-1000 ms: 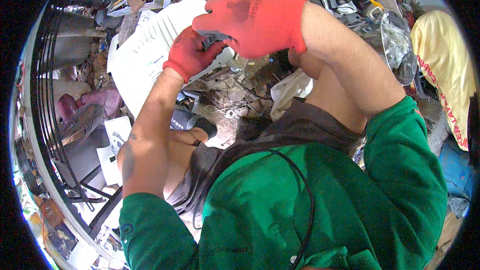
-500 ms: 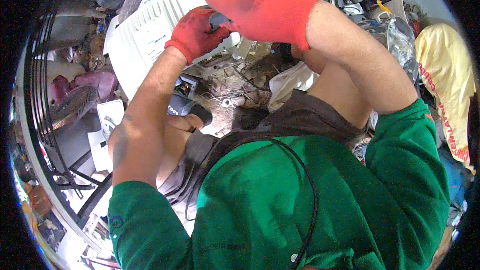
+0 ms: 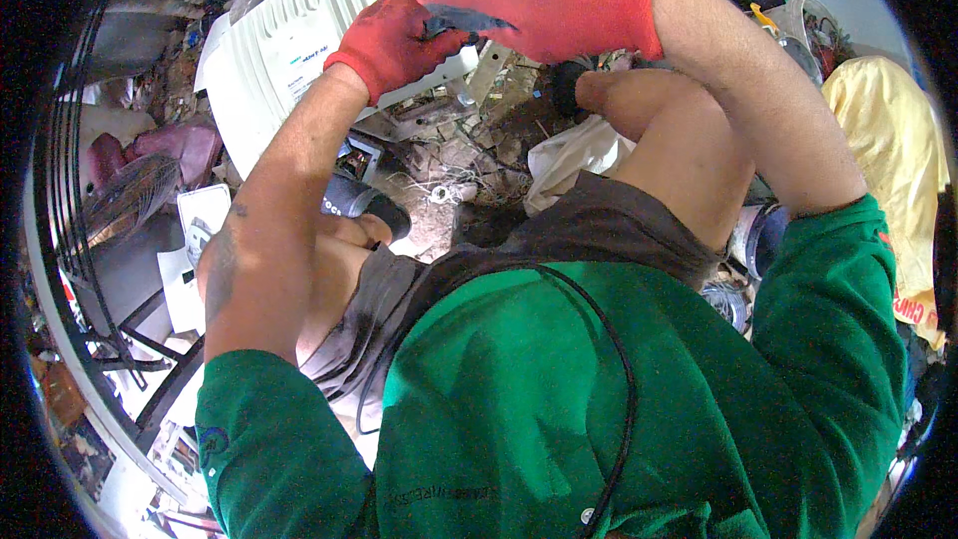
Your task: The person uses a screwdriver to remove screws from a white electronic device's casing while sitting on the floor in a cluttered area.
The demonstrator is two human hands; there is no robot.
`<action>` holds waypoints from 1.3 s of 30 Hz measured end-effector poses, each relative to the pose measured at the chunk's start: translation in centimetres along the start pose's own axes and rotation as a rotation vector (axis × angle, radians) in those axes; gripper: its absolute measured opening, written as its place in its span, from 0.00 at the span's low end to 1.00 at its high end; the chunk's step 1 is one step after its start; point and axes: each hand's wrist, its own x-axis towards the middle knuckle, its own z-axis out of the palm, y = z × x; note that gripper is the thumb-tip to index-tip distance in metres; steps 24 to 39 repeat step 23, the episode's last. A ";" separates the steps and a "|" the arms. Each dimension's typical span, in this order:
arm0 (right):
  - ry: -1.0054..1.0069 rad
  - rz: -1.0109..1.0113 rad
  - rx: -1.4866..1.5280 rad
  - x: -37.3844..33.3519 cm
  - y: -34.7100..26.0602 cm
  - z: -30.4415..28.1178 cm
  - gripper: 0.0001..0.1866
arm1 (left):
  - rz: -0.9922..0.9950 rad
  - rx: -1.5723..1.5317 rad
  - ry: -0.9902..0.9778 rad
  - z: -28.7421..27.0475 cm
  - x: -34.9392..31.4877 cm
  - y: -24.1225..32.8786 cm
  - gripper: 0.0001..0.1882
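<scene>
Both my hands wear red knit gloves with dark grey palms, and they meet at the top of the view. My left hand (image 3: 394,48) is closed, its wrist over a ribbed white plastic casing (image 3: 249,80) with a small printed label. My right hand (image 3: 554,0) curls shut beside it, its fingertips reaching the left hand's fingers. A dark patch shows where they meet; whether it is glove palm or a small held item I cannot tell. Beyond the left hand the casing continues, partly hidden by the gloves and my left forearm.
Debris and thin wires (image 3: 439,175) cover the ground between my legs. A white sack (image 3: 579,160) lies by my right leg, a yellow sack (image 3: 878,130) at far right. A black wire rack (image 3: 75,190) stands at left. Mixed scrap lies along the far side.
My right hand has shifted slightly up and to the right, and its fingers now overlap the left hand's fingertips. The view has tilted a little, so the casing sits higher.
</scene>
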 end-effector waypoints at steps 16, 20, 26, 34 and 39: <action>0.410 0.016 -0.019 -0.7 -1.6 1.4 0.10 | -0.042 -0.042 0.007 -0.1 -0.2 0.6 0.22; 0.393 -0.123 -0.009 -0.6 -0.6 2.0 0.16 | 0.080 -0.317 0.079 0.3 -0.3 -0.1 0.24; 0.374 -0.099 0.162 -0.6 -0.2 0.9 0.17 | 0.176 -0.583 0.174 -0.3 -0.6 -0.1 0.28; 0.374 -0.099 0.162 -0.6 -0.2 0.9 0.17 | 0.176 -0.583 0.174 -0.3 -0.6 -0.1 0.28; 0.374 -0.099 0.162 -0.6 -0.2 0.9 0.17 | 0.176 -0.583 0.174 -0.3 -0.6 -0.1 0.28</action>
